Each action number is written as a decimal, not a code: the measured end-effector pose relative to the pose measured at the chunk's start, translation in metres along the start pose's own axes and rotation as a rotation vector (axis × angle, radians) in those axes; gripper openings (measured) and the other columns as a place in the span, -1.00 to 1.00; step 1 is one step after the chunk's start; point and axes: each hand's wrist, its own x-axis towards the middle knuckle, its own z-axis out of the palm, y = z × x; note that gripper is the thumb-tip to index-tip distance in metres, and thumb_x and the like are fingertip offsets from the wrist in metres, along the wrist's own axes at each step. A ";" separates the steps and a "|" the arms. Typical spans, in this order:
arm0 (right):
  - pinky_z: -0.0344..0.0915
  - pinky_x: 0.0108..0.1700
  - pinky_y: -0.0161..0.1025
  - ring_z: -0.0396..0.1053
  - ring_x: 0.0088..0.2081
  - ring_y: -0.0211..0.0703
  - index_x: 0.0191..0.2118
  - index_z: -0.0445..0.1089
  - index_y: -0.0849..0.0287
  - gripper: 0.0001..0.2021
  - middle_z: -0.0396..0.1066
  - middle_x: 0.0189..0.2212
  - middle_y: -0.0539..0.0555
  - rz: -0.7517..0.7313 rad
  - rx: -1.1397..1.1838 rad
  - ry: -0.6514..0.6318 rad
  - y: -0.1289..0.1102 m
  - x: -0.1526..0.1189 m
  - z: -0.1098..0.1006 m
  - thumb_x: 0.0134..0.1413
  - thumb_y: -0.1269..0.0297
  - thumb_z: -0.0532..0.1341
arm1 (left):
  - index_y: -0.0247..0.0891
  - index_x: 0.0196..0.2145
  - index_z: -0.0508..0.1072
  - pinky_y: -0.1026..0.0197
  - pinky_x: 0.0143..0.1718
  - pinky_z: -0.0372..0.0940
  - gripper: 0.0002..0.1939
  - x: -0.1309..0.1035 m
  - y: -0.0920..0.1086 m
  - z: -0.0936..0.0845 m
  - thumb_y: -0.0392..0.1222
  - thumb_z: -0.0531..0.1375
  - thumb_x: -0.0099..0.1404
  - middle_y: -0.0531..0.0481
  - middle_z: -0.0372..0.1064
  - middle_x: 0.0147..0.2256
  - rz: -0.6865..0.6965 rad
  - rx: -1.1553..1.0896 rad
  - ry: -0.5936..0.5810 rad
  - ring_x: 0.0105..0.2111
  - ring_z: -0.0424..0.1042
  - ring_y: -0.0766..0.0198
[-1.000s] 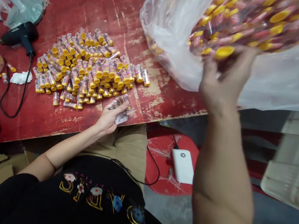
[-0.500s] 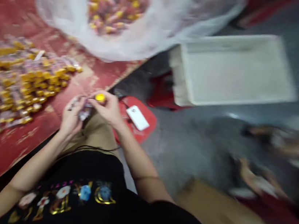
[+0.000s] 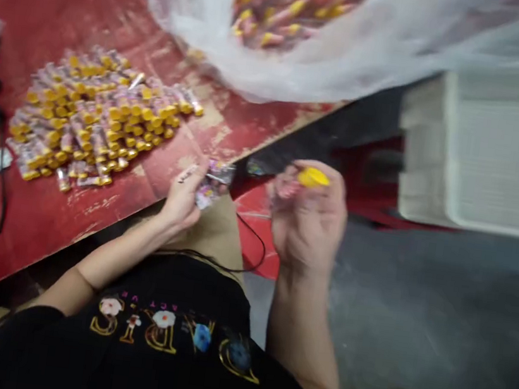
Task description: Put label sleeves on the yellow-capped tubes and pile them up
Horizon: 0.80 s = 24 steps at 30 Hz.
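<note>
Tube (image 3: 307,178) pinched in right fingers (image 3: 289,189) (yellow-capped)

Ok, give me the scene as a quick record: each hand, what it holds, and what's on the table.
left hand: at the table edge, gripping a small bunch of printed wrappers
right hand: raised off the table, holding a yellow-capped tube
table: worn red top
tube pile: many yellow-capped tubes lying together, left of the hands
plastic bag: clear, at the far table edge, more tubes inside
tray: white, beyond the table to the right
image: motion-blurred, label detail unreadable
</note>
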 end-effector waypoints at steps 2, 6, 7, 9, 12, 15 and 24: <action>0.48 -0.17 -0.15 0.43 -0.26 -0.19 0.02 0.43 -0.12 -0.68 0.35 -0.24 0.04 0.046 0.220 0.009 -0.003 -0.003 0.003 0.25 -0.10 0.25 | -0.29 -0.41 0.41 0.19 -0.14 0.51 -0.70 -0.003 0.002 -0.006 -0.12 0.45 0.21 0.15 0.41 -0.50 -0.039 -0.051 0.009 -0.51 0.42 0.44; 0.52 -0.16 -0.13 0.47 -0.25 -0.18 -0.04 0.44 -0.07 -0.67 0.40 -0.22 0.05 0.072 0.276 0.063 -0.005 -0.009 0.022 0.15 -0.08 0.36 | -0.32 -0.41 0.43 0.14 -0.09 0.52 -0.72 -0.011 0.004 -0.017 -0.16 0.45 0.21 0.13 0.43 -0.50 -0.048 -0.109 -0.029 -0.51 0.41 0.45; 0.52 -0.18 -0.14 0.48 -0.26 -0.18 -0.04 0.43 -0.06 -0.66 0.41 -0.20 0.05 0.077 0.274 0.074 -0.004 -0.010 0.026 0.15 -0.06 0.36 | -0.33 -0.41 0.43 0.13 -0.08 0.52 -0.73 -0.012 0.004 -0.018 -0.16 0.44 0.22 0.11 0.44 -0.49 -0.055 -0.110 -0.040 -0.50 0.42 0.44; 0.54 -0.21 -0.17 0.51 -0.25 -0.19 -0.03 0.44 -0.03 -0.69 0.45 -0.17 0.06 0.088 0.281 0.084 0.001 -0.013 0.030 0.17 -0.01 0.36 | -0.33 -0.40 0.45 0.10 -0.07 0.52 -0.73 -0.013 0.003 -0.020 -0.15 0.43 0.24 0.09 0.46 -0.48 -0.075 -0.100 -0.053 -0.46 0.48 0.39; 0.55 -0.20 -0.21 0.55 -0.20 -0.19 -0.01 0.45 0.00 -0.72 0.51 -0.12 0.06 0.065 0.257 0.095 0.006 -0.020 0.030 0.20 0.13 0.37 | -0.33 -0.39 0.45 0.04 -0.03 0.52 -0.72 -0.012 0.002 -0.019 -0.12 0.44 0.23 0.04 0.49 -0.47 -0.099 -0.071 -0.054 -0.31 0.59 0.23; 0.56 -0.22 -0.23 0.57 -0.22 -0.20 -0.01 0.46 0.02 -0.68 0.55 -0.10 0.04 -0.028 0.168 0.113 0.006 -0.030 0.029 0.12 0.25 0.43 | -0.33 -0.35 0.46 0.02 0.00 0.52 -0.69 -0.014 0.003 -0.020 -0.09 0.47 0.18 -0.03 0.56 -0.37 -0.094 -0.052 -0.064 -0.15 0.62 0.12; 0.61 -0.07 -0.11 0.61 -0.09 -0.09 -0.06 0.55 0.09 -0.65 0.62 -0.12 0.07 -0.053 0.091 0.130 0.009 -0.048 0.025 0.00 0.45 0.47 | -0.31 -0.28 0.45 0.07 -0.07 0.54 -0.57 -0.016 0.000 -0.027 -0.08 0.54 0.05 0.02 0.55 -0.37 -0.015 -0.072 -0.082 -0.23 0.62 0.18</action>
